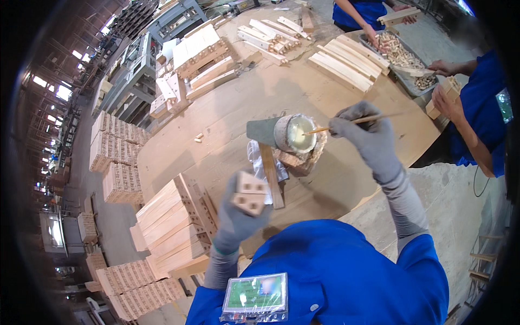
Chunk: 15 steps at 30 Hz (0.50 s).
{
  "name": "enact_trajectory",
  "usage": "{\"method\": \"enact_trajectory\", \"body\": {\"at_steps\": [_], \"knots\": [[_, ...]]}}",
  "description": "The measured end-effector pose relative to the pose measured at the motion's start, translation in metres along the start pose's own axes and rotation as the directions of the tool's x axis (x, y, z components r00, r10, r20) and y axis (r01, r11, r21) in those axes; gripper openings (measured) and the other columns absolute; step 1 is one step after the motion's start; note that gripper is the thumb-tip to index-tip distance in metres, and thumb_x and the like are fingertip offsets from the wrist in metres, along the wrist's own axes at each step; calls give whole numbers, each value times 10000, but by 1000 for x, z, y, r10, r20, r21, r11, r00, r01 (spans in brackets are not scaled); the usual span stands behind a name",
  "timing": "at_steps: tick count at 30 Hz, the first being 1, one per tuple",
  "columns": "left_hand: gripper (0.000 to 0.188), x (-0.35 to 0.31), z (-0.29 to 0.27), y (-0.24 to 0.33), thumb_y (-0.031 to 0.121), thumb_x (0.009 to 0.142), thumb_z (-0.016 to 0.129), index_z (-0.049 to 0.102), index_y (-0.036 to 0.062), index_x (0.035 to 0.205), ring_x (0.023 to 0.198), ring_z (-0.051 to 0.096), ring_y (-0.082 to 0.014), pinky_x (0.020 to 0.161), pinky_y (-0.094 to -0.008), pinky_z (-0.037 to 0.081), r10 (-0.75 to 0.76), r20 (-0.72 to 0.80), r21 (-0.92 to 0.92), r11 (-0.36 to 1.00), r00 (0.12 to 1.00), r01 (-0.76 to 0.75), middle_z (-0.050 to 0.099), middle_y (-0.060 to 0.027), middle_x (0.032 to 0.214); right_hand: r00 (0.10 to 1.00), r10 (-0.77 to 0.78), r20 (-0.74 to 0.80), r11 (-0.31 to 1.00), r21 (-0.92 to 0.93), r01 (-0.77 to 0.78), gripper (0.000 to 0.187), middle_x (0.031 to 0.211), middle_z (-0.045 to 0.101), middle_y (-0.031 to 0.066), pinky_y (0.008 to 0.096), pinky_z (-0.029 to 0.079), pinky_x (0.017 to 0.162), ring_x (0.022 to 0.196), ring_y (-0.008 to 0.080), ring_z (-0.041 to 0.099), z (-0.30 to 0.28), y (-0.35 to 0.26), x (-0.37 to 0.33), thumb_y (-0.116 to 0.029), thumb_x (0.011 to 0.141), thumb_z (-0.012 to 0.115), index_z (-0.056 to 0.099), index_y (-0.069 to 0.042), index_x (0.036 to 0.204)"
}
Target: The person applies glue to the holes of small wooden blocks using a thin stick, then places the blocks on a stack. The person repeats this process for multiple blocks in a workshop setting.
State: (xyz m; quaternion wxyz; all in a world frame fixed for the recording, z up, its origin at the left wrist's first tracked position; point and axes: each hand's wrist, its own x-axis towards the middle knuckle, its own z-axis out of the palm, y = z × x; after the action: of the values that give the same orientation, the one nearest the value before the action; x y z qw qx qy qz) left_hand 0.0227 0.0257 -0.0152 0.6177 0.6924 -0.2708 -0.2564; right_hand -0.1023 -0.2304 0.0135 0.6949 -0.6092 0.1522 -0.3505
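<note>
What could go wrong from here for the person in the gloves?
The right hand holds a thin stick with its tip at the pale liquid in the cup: it might drip on the table, or a bump could tip the cup. The left hand holds wooden pieces with holes; a loose grip could perhaps drop them.

We have the pot (280, 133) mid-worktable (162, 154), left of our right hand (369, 136), the stick's (319, 130) tip at its mouth. Nearer us, a drilled block (251, 193) sits in our left hand (237, 219), with drilled beams (172, 214) left of it. Beyond the pot, to the right, rails (346, 65) lie beside the dowel tray (402, 83).
</note>
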Motion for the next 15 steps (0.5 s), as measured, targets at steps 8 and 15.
{"method": "enact_trajectory", "body": {"at_steps": [8, 15], "knots": [[547, 30, -73, 27, 304, 831, 610, 458, -58, 1211, 892, 581, -255, 884, -420, 478, 23, -430, -679, 650, 903, -340, 564, -118, 984, 999, -13, 37, 898, -438, 28, 204, 737, 623, 26, 234, 453, 582, 653, 67, 533, -22, 81, 10, -132, 791, 760, 605, 0, 809], [395, 38, -104, -4, 377, 881, 584, 521, -3, 970, 866, 608, -330, 894, -482, 488, -224, -434, -760, 610, 873, -222, 628, -192, 848, 998, -51, 42, 982, -178, 57, 110, 874, 637, 66, 250, 488, 730, 798, 119, 586, -25, 84, 12, -19, 774, 716, 613, -14, 811]]}}
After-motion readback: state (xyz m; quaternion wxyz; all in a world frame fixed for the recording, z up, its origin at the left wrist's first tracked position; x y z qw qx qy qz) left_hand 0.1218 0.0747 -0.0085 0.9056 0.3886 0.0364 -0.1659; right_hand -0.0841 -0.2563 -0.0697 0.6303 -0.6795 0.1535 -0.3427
